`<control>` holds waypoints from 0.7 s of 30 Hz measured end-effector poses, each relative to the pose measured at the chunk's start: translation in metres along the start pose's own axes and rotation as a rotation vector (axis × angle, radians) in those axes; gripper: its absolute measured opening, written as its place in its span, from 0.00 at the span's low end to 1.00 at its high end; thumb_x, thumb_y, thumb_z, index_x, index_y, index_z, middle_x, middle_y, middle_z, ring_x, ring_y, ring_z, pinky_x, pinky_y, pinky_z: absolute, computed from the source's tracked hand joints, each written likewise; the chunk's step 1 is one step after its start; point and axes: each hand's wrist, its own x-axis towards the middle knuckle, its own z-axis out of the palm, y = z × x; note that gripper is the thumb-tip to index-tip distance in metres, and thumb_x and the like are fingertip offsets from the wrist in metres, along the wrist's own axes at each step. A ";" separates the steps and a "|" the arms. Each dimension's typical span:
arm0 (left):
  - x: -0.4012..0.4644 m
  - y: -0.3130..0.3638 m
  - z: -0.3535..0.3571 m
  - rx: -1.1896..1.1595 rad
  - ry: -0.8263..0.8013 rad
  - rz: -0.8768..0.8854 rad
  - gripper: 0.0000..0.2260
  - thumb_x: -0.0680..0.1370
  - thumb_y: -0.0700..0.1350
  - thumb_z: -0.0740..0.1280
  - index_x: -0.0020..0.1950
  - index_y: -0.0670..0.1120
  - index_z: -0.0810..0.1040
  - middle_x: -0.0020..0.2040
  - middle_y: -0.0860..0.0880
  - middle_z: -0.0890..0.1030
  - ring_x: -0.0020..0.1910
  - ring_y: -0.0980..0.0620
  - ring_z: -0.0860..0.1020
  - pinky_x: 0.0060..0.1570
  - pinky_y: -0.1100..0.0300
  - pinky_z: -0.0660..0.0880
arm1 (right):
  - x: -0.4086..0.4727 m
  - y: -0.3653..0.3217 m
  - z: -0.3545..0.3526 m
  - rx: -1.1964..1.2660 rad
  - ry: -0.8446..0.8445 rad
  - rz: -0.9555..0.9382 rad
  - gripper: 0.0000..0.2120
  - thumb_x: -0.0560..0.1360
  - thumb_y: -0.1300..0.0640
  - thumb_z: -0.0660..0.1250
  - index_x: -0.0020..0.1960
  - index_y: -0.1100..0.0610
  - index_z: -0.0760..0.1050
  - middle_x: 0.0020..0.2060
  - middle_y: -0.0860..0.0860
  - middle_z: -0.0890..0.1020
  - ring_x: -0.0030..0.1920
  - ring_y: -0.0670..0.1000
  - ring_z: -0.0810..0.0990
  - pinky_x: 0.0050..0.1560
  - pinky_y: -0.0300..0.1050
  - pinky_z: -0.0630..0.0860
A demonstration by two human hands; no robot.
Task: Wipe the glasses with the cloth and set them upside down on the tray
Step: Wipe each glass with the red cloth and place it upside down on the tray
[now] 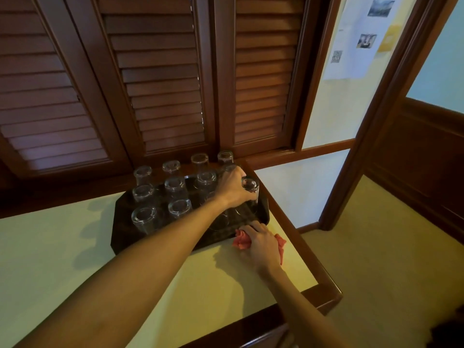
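The fingers point(247, 194) of the left hand point(232, 188) curl round a clear upturned drinking glass point(250, 188) at the right end of the dark rectangular tray point(120, 222), where other glasses stand inverted. The right hand point(262, 243) grips a crumpled red cloth point(241, 241) on the pale counter point(62, 247). Dark louvred wooden shutters point(150, 71) rise behind; papers point(361, 38) pinned on the wall are too blurred to read.

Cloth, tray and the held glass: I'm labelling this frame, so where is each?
cloth point(241, 241), head view, its bunched left end.
tray point(120, 237), head view, its bare near-left corner.
held glass point(250, 185), head view, its upturned base.
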 end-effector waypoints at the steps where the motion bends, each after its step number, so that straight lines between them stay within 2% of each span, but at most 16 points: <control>1: 0.001 0.000 0.002 0.020 -0.019 -0.007 0.30 0.73 0.45 0.80 0.70 0.41 0.72 0.68 0.43 0.75 0.66 0.45 0.75 0.54 0.58 0.72 | 0.000 0.000 0.000 0.003 0.000 0.003 0.18 0.78 0.47 0.70 0.67 0.45 0.76 0.65 0.44 0.76 0.65 0.48 0.73 0.70 0.44 0.67; 6: 0.005 0.003 0.008 0.072 -0.086 -0.019 0.32 0.72 0.45 0.80 0.71 0.39 0.71 0.68 0.41 0.75 0.64 0.43 0.77 0.50 0.57 0.75 | 0.001 0.002 0.001 0.023 0.007 -0.003 0.19 0.77 0.45 0.71 0.67 0.46 0.76 0.64 0.45 0.76 0.65 0.48 0.74 0.70 0.45 0.68; 10: 0.009 0.004 0.010 0.104 -0.103 -0.035 0.40 0.73 0.45 0.80 0.78 0.37 0.64 0.74 0.39 0.72 0.72 0.40 0.73 0.65 0.49 0.77 | 0.002 0.003 0.003 0.041 0.024 0.007 0.19 0.76 0.45 0.71 0.66 0.45 0.77 0.63 0.45 0.77 0.65 0.47 0.74 0.70 0.46 0.70; 13: 0.010 0.006 0.009 0.107 -0.122 -0.055 0.43 0.74 0.45 0.80 0.82 0.37 0.59 0.78 0.40 0.68 0.77 0.39 0.69 0.70 0.48 0.75 | 0.002 0.002 0.005 0.053 0.019 0.023 0.19 0.76 0.44 0.71 0.66 0.44 0.76 0.64 0.44 0.77 0.65 0.47 0.74 0.70 0.46 0.70; 18: 0.010 0.006 0.006 0.127 -0.146 -0.078 0.39 0.73 0.46 0.81 0.78 0.36 0.66 0.74 0.37 0.74 0.71 0.37 0.75 0.65 0.47 0.78 | 0.002 0.004 0.005 0.048 -0.003 0.026 0.20 0.76 0.45 0.72 0.67 0.44 0.75 0.66 0.44 0.76 0.67 0.48 0.74 0.73 0.48 0.69; 21: -0.001 0.010 -0.004 0.093 -0.076 -0.040 0.39 0.74 0.50 0.80 0.78 0.39 0.66 0.75 0.41 0.73 0.73 0.41 0.73 0.67 0.51 0.76 | -0.002 0.003 0.001 0.105 0.006 0.030 0.28 0.72 0.39 0.71 0.69 0.43 0.71 0.67 0.44 0.71 0.64 0.48 0.72 0.69 0.47 0.70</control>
